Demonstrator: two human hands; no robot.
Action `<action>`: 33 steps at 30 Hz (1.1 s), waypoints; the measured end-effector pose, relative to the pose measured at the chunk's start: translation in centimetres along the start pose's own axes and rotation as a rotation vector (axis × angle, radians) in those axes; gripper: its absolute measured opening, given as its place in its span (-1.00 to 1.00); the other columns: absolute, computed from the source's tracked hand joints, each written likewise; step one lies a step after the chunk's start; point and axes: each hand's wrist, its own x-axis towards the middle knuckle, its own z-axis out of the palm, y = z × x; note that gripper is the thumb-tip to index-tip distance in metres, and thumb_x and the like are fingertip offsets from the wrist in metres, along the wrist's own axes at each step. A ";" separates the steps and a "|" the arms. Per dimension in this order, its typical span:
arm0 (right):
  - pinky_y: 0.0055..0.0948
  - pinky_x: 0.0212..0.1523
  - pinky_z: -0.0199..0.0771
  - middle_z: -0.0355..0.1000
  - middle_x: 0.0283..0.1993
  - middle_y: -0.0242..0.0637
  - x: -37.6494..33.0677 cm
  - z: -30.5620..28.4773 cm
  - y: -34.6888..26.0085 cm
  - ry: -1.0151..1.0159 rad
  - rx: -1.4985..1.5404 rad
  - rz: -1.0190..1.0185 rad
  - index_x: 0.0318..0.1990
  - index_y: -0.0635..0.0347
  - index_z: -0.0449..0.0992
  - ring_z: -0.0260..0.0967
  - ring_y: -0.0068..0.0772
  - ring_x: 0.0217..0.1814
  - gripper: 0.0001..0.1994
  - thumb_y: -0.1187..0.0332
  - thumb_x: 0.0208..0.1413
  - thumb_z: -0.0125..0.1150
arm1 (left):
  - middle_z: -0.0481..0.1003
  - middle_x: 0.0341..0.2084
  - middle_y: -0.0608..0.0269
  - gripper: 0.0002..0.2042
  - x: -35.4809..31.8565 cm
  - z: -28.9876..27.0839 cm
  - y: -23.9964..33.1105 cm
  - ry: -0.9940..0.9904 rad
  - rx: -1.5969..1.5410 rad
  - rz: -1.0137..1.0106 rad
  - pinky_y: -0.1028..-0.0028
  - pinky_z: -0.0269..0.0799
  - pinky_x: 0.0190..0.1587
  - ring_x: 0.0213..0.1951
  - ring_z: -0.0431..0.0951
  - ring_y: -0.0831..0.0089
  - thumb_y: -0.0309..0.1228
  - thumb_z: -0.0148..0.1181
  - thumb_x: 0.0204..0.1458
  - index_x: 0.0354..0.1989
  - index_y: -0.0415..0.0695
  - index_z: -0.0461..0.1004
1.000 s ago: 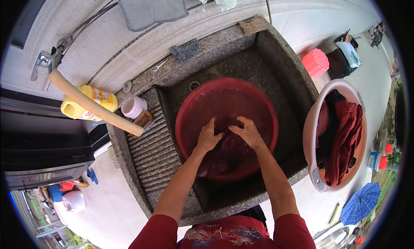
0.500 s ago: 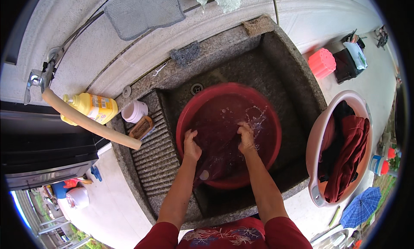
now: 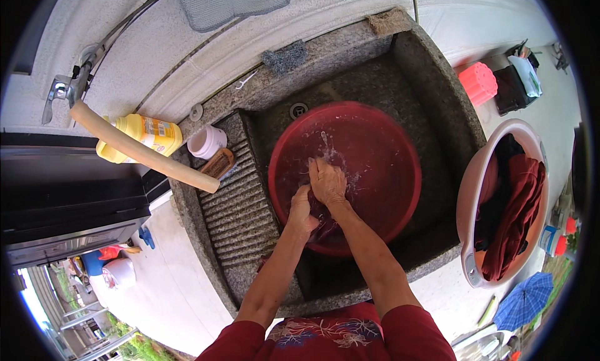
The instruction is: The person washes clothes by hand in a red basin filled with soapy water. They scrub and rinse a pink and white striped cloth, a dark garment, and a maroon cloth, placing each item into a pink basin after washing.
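A red basin [image 3: 400, 201] of water stands in the stone sink [image 3: 431, 89]. Over its left half my two hands are close together, both closed. My left hand [image 3: 301, 210] and my right hand [image 3: 327, 182] grip a wet dark red garment [image 3: 323, 227], most of it hidden beneath them and my forearms. Water splashes up just beyond my right hand. The ribbed stone washboard [image 3: 240, 211] lies left of the basin; on its far end rest a wooden scrub brush [image 3: 217, 163] and a white tub [image 3: 207, 142].
A tan hose [image 3: 147, 155] hangs from the tap [image 3: 65, 92] over the washboard, in front of a yellow bottle [image 3: 159, 135]. On the right, a pink basin [image 3: 464, 217] holds dark and red clothes. A grey scouring pad [image 3: 285, 58] sits on the sink's back rim.
My hands have come together, the right one moving left toward the other. The garment that lay spread between them is now bunched under them. The whole view has shifted slightly.
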 end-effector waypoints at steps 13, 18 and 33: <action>-0.19 -0.77 0.31 0.31 -0.78 -0.10 -6.5 -1.5 -5.6 0.063 0.040 -0.323 -0.66 0.14 0.35 0.32 -0.04 -0.76 -0.66 0.23 0.14 0.04 | 0.30 0.08 0.22 -0.54 0.7 -8.0 -0.5 -0.402 0.265 0.149 0.27 0.19 0.11 0.09 0.29 0.41 -0.12 -0.11 0.17 0.14 -0.15 0.27; -0.02 -0.58 0.35 0.37 -0.63 0.08 -4.3 -2.5 -2.5 -0.023 0.121 -0.091 -0.52 0.24 0.38 0.36 0.11 -0.63 -0.69 0.22 0.17 -0.02 | 0.49 -0.18 0.30 -0.63 -2.9 -4.0 0.2 0.042 0.481 -0.022 0.41 0.42 -0.06 -0.16 0.48 0.48 -0.17 -0.01 0.16 -0.01 -0.19 0.39; -0.26 -0.09 0.38 0.33 -0.14 -0.10 -4.7 -1.7 -0.4 -0.234 0.553 0.000 -0.13 0.21 0.40 0.34 -0.01 -0.15 -0.66 0.44 -0.17 0.14 | 0.31 0.09 0.27 -0.36 3.2 -4.6 0.9 -0.497 -0.173 0.032 0.27 0.17 0.17 0.11 0.29 0.33 0.22 -0.02 0.01 0.19 0.10 0.22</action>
